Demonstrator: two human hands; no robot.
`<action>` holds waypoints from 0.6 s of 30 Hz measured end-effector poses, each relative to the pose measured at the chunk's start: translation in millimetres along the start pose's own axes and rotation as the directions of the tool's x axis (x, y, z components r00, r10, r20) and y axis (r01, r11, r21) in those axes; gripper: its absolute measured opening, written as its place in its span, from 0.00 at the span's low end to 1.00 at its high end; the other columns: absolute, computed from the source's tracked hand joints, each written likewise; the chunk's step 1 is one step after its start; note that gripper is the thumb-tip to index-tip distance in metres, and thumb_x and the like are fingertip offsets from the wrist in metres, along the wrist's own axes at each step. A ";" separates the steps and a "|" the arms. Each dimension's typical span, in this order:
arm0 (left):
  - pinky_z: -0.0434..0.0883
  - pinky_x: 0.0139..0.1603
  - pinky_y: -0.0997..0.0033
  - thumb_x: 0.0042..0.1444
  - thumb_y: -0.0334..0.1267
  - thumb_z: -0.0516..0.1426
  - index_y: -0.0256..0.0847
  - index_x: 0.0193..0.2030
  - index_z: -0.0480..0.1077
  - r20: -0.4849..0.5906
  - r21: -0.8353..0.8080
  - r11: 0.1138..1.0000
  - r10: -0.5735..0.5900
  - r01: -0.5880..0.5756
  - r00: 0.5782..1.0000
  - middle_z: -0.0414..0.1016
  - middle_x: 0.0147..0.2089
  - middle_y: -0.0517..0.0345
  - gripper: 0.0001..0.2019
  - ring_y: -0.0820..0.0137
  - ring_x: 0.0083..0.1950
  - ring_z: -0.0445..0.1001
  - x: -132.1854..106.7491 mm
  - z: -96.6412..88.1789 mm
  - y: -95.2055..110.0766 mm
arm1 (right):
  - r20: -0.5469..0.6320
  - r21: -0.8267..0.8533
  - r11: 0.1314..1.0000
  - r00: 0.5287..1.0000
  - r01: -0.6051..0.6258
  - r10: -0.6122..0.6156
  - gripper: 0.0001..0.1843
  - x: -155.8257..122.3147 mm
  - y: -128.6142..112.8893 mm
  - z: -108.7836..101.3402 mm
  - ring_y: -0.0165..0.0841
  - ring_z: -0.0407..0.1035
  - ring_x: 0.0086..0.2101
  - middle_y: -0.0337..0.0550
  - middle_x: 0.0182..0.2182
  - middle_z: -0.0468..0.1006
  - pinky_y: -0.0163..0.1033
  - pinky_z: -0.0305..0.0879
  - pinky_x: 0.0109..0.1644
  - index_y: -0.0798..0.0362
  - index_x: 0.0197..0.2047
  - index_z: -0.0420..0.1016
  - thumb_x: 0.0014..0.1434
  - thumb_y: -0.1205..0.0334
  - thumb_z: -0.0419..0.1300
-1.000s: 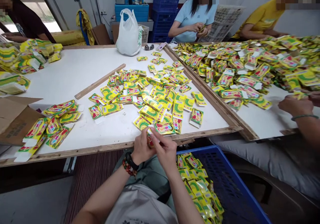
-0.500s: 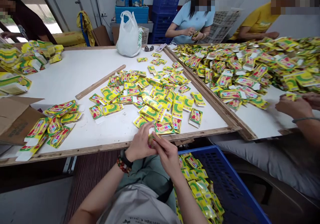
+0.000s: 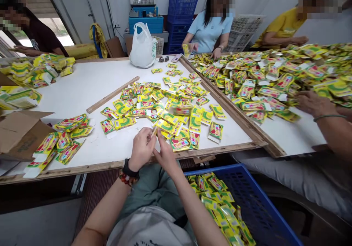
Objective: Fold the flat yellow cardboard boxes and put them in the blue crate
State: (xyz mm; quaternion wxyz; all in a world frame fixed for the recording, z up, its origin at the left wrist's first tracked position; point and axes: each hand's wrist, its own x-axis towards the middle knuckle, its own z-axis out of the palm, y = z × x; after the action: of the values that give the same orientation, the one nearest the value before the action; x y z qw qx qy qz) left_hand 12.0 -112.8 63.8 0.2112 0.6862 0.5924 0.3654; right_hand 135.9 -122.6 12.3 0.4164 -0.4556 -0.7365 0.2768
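Note:
My left hand (image 3: 142, 147), with a dark band and a bead bracelet at its wrist, is closed on a small yellow carton (image 3: 155, 131) seen nearly edge-on. The fingertips of my right hand (image 3: 167, 153) press against the same carton from the right. Much of it is hidden by my fingers. Just beyond lies a heap of yellow and green printed cartons (image 3: 143, 98) on the white table (image 3: 110, 143). Over that heap a blurred carton (image 3: 180, 110) is apart from both hands.
A blue crate (image 3: 264, 198) of cartons stands beside my lap. At left are flat cartons (image 3: 64, 140) and a cardboard box (image 3: 23, 134). Wooden strips (image 3: 112, 94) divide the table. A white plastic bag (image 3: 142, 50) stands at the back. Co-workers sit around, one hand (image 3: 316, 105) near the right pile.
My hands have moved slightly left and up. A blurred carton now shows over the heap where none was before. The co-worker at the back has parted their hands; the right neighbour's hand reached the pile.

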 end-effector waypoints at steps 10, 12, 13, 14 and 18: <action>0.71 0.40 0.62 0.52 0.47 0.59 0.37 0.54 0.53 -0.045 -0.229 0.973 -0.004 -0.006 0.999 0.69 0.45 0.47 0.28 0.62 0.42 0.72 -52.2 58.8 -20.0 | 0.258 0.676 0.664 0.946 -0.321 0.195 0.21 -36.3 -3.5 -39.6 0.38 0.69 0.52 0.41 0.48 0.78 0.43 0.64 0.58 0.47 0.52 0.77 0.54 0.55 0.60; 0.71 0.38 0.62 0.54 0.48 0.57 0.36 0.57 0.50 -0.096 -0.167 0.985 0.019 -0.035 0.995 0.70 0.45 0.47 0.30 0.61 0.40 0.73 -57.3 67.0 -16.3 | 0.172 0.669 0.654 0.930 -0.353 0.325 0.18 -34.5 -11.1 -36.6 0.39 0.71 0.48 0.42 0.43 0.80 0.43 0.64 0.57 0.51 0.47 0.80 0.57 0.52 0.58; 0.71 0.38 0.62 0.55 0.49 0.57 0.36 0.59 0.48 -0.129 -0.132 0.989 0.045 -0.062 0.991 0.70 0.45 0.46 0.32 0.61 0.40 0.74 -58.9 70.2 -14.7 | 0.119 0.678 0.635 0.908 -0.370 0.402 0.18 -31.9 -14.5 -34.2 0.39 0.72 0.46 0.42 0.40 0.80 0.43 0.65 0.55 0.52 0.44 0.81 0.57 0.51 0.58; 0.71 0.38 0.62 0.55 0.49 0.56 0.36 0.60 0.47 -0.171 -0.097 0.991 0.073 -0.091 0.983 0.70 0.46 0.45 0.32 0.61 0.41 0.74 -59.8 73.0 -13.7 | 0.077 0.701 0.599 0.876 -0.387 0.476 0.17 -28.9 -17.2 -31.9 0.38 0.73 0.43 0.42 0.38 0.81 0.43 0.67 0.54 0.53 0.42 0.81 0.56 0.51 0.59; 0.72 0.41 0.65 0.57 0.47 0.57 0.42 0.58 0.51 -0.319 0.000 0.948 0.303 -0.319 0.898 0.70 0.50 0.47 0.27 0.62 0.45 0.75 -59.1 80.0 -17.2 | 0.142 0.838 0.339 0.771 -0.427 0.621 0.20 -22.1 -20.6 -31.2 0.40 0.75 0.42 0.42 0.39 0.81 0.45 0.69 0.51 0.52 0.43 0.81 0.44 0.57 0.65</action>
State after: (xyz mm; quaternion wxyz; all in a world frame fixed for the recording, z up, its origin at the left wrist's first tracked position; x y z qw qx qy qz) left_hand 59.0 -154.9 -15.0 0.0706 0.6991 0.4915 0.5145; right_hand 159.1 -150.6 36.2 0.5403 -0.4375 -0.2767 0.6634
